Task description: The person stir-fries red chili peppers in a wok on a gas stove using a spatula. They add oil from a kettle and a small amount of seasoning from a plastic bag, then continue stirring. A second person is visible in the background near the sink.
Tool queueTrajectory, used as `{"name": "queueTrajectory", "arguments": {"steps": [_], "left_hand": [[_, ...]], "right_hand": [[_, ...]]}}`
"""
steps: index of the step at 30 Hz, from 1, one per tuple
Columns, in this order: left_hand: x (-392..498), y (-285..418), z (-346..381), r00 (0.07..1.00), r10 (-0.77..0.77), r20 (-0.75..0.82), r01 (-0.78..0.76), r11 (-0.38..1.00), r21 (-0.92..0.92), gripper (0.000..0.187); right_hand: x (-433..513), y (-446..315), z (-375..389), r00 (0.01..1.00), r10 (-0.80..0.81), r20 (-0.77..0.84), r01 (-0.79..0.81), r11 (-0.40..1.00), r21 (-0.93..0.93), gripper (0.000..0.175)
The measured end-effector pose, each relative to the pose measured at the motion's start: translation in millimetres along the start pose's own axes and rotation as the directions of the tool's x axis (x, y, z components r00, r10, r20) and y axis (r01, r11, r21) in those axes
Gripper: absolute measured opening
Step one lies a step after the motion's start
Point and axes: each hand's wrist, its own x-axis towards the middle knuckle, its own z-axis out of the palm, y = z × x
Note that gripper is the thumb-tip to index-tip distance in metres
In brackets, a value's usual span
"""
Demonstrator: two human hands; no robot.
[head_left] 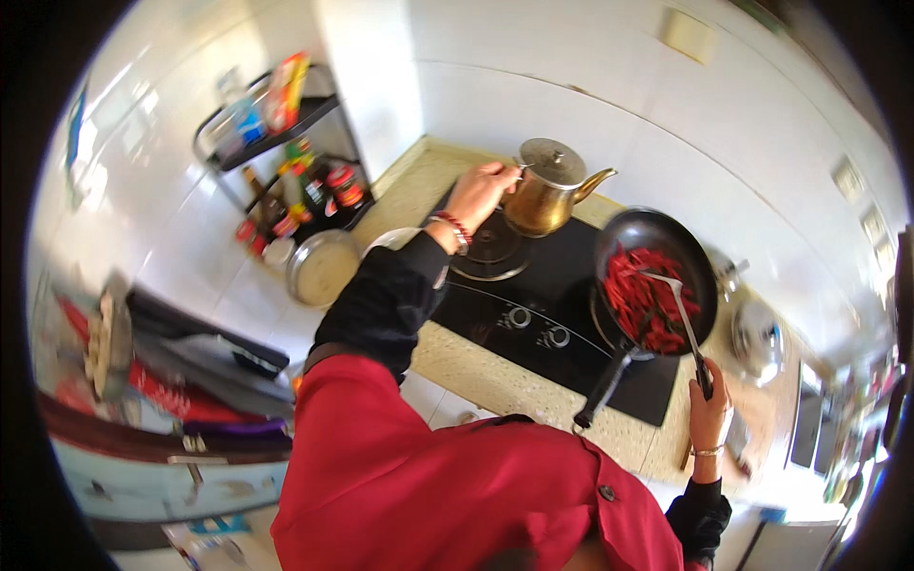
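My left hand reaches to the back of the stove, its fingers closed around the handle of a brass-coloured metal kettle. The kettle's lid is on and its spout points right; whether its base touches the cooktop I cannot tell. In my right hand is the black handle of a metal spatula. The spatula's head lies among red strips of food, perhaps sliced peppers, with some darker pieces. They are in a black frying pan on the right burner, its handle pointing towards me.
The black glass cooktop has two knobs. At left stands a rack with bottles and jars, near a metal bowl of pale contents. A shiny metal lid or bowl and a knife on a wooden board lie right.
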Motion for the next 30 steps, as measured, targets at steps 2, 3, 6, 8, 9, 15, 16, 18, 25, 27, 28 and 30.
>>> {"name": "queueTrajectory", "arguments": {"steps": [2,3,6,8,9,15,16,18,25,27,28,30], "left_hand": [[-3.6,-33.2,-26.9,0.984,-0.091,-0.155,0.09,0.996,-0.013,0.038],[-0.5,-50.8,-37.6,0.968,-0.1,-0.228,0.096,0.995,-0.031,0.038],[21.6,-107.5,-64.4,0.928,-0.061,-0.367,0.054,0.998,-0.029,0.044],[27.5,-146.6,-82.4,0.911,-0.169,-0.377,0.2,0.979,0.043,0.039],[30.5,-162.3,-86.6,0.912,-0.08,-0.403,0.132,0.986,0.103,0.037],[56.6,-221.1,-95.6,0.799,-0.16,-0.58,0.342,0.914,0.22,0.031],[64.2,-228.6,-93.8,0.758,-0.213,-0.617,0.36,0.925,0.123,0.032],[73.6,-244.6,-89.5,0.699,-0.299,-0.649,0.383,0.924,-0.014,0.035],[102.7,-299.9,-79.2,0.727,-0.363,-0.583,0.421,0.906,-0.039,0.039],[115.5,-311.7,-76.6,0.676,-0.464,-0.573,0.508,0.856,-0.095,0.034],[118.5,-317.6,-76.9,0.745,-0.361,-0.561,0.487,0.869,0.088,0.034],[122.0,-320.9,-76.5,0.791,-0.313,-0.525,0.473,0.857,0.203,0.035]], "right_hand": [[25.1,-9.9,25.6,0.986,-0.166,-0.03,0.167,0.986,0.006,0.044],[33.3,-12.9,33.8,0.987,-0.161,-0.022,0.158,0.982,-0.102,0.045],[33.2,-13.6,25.9,0.975,-0.121,0.185,0.143,0.983,-0.111,0.047],[18.1,-11.4,-8.8,0.958,-0.031,0.287,0.048,0.998,-0.051,0.046],[12.7,-12.4,-24.2,0.953,-0.047,0.3,0.052,0.999,-0.011,0.045],[8.6,-45.4,-126.9,0.853,0.236,0.465,-0.147,0.964,-0.22,0.046],[13.8,-49.4,-122.1,0.807,0.361,0.468,-0.258,0.928,-0.27,0.046],[21.5,-45.3,-79.6,0.854,0.222,0.47,-0.189,0.975,-0.117,0.045],[64.3,-10.2,19.8,0.974,-0.088,0.209,0.12,0.982,-0.146,0.044],[79.0,0.3,19.9,0.996,-0.02,0.087,0.022,1.0,-0.018,0.044],[89.0,5.5,19.4,0.996,0.028,0.088,-0.024,0.998,-0.049,0.045],[107.8,18.3,26.3,0.992,0.041,0.116,-0.03,0.995,-0.095,0.046]]}}
